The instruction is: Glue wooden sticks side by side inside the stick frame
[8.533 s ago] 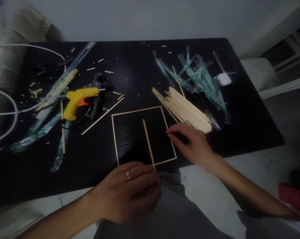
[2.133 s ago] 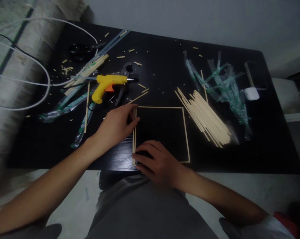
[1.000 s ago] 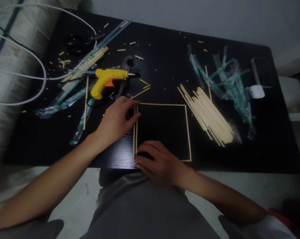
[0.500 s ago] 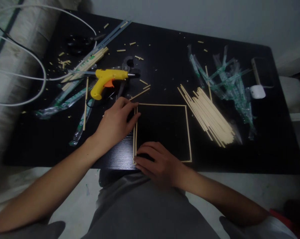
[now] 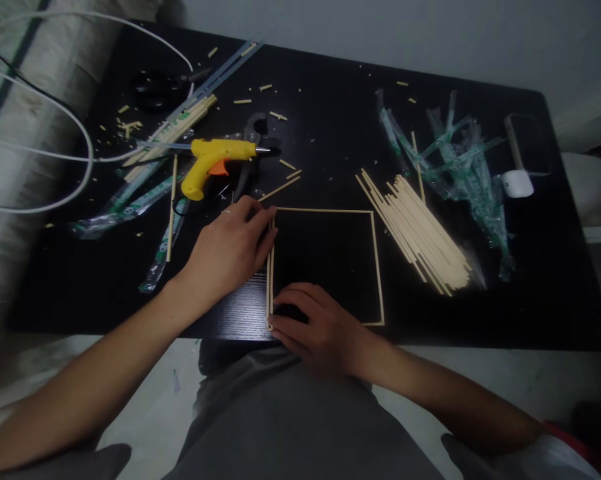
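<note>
A rectangular frame of thin wooden sticks (image 5: 325,211) lies flat near the table's front edge. Along its left side runs a second wooden stick (image 5: 269,283), close beside the frame's own. My left hand (image 5: 233,243) pinches these two at the far left corner, thumb and fingers curled round them. At the near left corner, my right hand (image 5: 320,327) has its fingertips closed on the same pair of sticks, with its palm over part of the frame's near side. My fingers cover both left corners, so how the ends meet there is hidden.
A yellow glue gun (image 5: 208,160) lies beyond my left hand, near pliers (image 5: 253,130) and scissors (image 5: 155,90). Right of the frame is a pile of wooden sticks (image 5: 420,233), then plastic wrappers (image 5: 473,160), a white case (image 5: 518,184) and a phone (image 5: 528,143). Stick offcuts are scattered about.
My left hand has shifted very slightly left, its fingertips drawing in against the sticks. My right hand and the frame look unmoved.
</note>
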A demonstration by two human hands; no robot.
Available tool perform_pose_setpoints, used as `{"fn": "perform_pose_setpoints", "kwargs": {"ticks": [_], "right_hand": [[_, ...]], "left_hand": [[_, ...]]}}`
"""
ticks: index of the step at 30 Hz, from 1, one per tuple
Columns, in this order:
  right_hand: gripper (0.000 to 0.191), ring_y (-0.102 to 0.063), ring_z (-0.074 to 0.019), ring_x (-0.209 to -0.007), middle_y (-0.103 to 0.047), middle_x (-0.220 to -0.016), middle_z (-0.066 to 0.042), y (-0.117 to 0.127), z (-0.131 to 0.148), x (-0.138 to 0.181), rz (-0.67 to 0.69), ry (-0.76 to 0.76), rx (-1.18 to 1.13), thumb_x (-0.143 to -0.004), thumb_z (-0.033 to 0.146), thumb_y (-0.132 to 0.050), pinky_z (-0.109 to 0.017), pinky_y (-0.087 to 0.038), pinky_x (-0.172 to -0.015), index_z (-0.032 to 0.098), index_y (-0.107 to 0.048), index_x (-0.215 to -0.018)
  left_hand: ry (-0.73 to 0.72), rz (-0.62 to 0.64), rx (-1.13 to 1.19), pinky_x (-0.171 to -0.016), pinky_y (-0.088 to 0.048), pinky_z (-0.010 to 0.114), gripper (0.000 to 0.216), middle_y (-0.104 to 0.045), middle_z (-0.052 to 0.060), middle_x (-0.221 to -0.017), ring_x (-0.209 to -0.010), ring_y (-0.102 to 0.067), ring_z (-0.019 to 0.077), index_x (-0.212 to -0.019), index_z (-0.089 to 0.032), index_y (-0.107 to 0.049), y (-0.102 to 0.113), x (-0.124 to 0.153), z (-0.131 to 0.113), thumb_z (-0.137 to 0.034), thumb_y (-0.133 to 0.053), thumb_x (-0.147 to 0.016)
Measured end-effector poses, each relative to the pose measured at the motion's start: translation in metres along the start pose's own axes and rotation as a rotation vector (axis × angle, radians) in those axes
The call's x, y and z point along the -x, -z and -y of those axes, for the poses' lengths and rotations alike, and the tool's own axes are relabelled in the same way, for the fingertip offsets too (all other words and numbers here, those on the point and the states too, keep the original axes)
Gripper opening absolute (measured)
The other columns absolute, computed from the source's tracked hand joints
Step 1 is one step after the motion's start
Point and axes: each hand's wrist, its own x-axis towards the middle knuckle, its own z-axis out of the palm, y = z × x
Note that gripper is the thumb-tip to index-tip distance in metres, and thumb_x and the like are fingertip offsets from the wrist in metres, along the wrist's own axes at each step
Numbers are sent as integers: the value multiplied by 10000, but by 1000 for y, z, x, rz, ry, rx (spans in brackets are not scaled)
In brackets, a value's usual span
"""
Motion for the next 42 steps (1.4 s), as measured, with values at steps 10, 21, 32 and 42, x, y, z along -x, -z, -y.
{"fn": "perform_pose_setpoints", "kwargs": {"ticks": [10, 21, 32, 42], "right_hand": [[95, -662, -273, -1207, -730, -1201, -166, 1, 1, -1, -41, 7, 12, -1043, 117, -682, -412, -625, -1020, 140, -774, -1050], [97, -639, -301, -1364, -702, -1336, -196, -1, -1, 0, -42, -4, 63, -1050, 152, -674, -458, -643, -1088, 163, -752, -1107], [79, -588, -320, -1512, -653, -1516, -221, -5, -1, 4, 7, -24, 60, -1049, 169, -687, -485, -636, -1131, 190, -722, -1116], [124, -592, -331, -1532, -643, -1553, -239, 0, 0, 2, 24, -43, -3, -1057, 146, -652, -520, -631, -1139, 184, -717, -1155]], "left_hand": [[0, 18, -25, -867, -636, 495, 408, -670, 202, -1331, -1082, -709, 348, -1438, -177, -675, 2, 0, -6, -355, -455, -1144], [-30, -28, -91, -851, -658, 440, 457, -651, 195, -1326, -1066, -733, 318, -1502, -144, -649, -5, 3, -2, -365, -438, -1163], [-104, -22, -238, -675, -626, 447, 451, -703, 229, -1299, -1007, -739, 359, -1465, -119, -696, 1, 2, -5, -313, -426, -1161], [-146, -133, 106, -1007, -644, 497, 455, -694, 204, -1371, -1190, -732, 343, -1527, -118, -643, -9, 12, 15, -310, -556, -1124]]}}
